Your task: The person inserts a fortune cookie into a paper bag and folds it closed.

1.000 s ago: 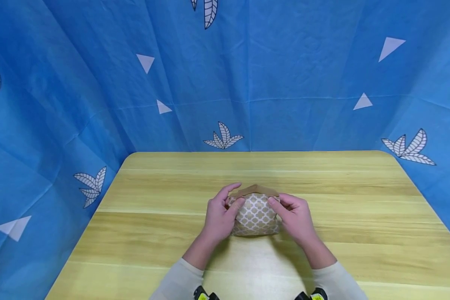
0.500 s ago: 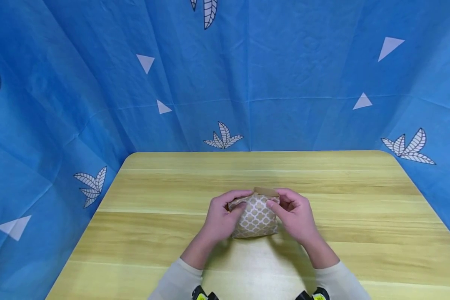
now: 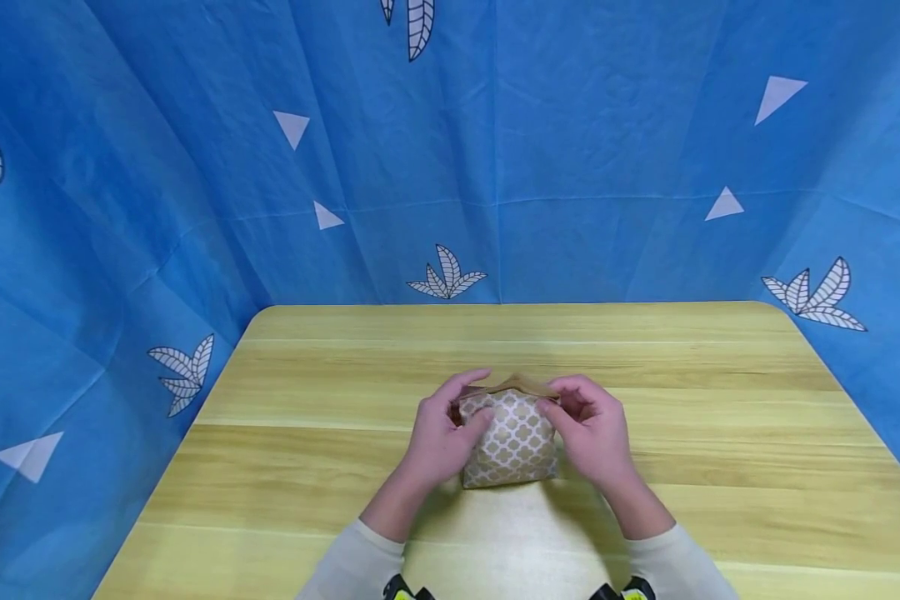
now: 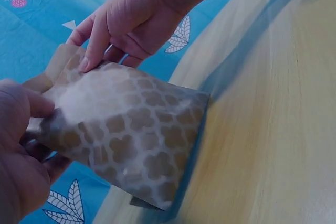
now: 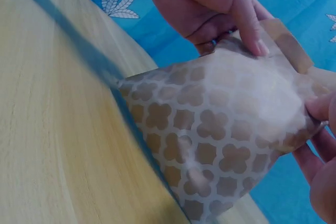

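Paper bag (image 3: 512, 440) feels light, thin and easily crumpled; my left hand (image 3: 440, 435) and right hand (image 3: 591, 432) pinch its top corners beside the brown flap (image 3: 521, 384).

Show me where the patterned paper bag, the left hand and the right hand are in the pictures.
patterned paper bag (image 3: 512, 442): head view, on its printed front face.
left hand (image 3: 438, 437): head view, on the back of the hand.
right hand (image 3: 594, 437): head view, on the back of the hand.
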`<action>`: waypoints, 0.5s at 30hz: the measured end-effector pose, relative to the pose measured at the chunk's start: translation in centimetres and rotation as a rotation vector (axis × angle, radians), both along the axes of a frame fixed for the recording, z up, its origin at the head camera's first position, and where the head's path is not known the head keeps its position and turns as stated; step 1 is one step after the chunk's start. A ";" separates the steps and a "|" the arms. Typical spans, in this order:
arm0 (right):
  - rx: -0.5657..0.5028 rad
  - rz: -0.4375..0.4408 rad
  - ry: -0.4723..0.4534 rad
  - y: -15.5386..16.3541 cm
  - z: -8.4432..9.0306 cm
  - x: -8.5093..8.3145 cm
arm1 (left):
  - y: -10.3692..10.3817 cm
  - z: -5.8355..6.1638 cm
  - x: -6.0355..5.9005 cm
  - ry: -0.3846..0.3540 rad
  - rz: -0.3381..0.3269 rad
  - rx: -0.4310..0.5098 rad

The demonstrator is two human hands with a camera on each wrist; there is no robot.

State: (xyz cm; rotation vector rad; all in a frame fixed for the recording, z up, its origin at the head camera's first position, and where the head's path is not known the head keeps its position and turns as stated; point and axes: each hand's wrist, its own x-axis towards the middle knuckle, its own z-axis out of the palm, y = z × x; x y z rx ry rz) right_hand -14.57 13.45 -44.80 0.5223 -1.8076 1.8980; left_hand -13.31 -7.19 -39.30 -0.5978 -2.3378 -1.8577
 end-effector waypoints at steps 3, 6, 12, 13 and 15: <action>-0.008 -0.044 -0.024 0.0 -0.1 0.0 | -0.1 -0.1 -0.1 -0.043 0.010 -0.014; -0.012 -0.038 -0.087 0.0 0.0 0.1 | -0.1 -0.8 -0.4 -0.061 0.050 -0.020; 0.063 0.028 -0.205 0.2 -0.2 0.3 | -0.3 -4.1 -1.8 -0.023 0.128 -0.012; 0.074 0.032 -0.218 0.3 -0.3 0.3 | -0.3 -4.1 -1.8 -0.025 0.132 -0.011; 0.086 0.025 -0.232 0.3 -0.2 0.3 | -0.2 -4.1 -1.8 -0.029 0.126 -0.003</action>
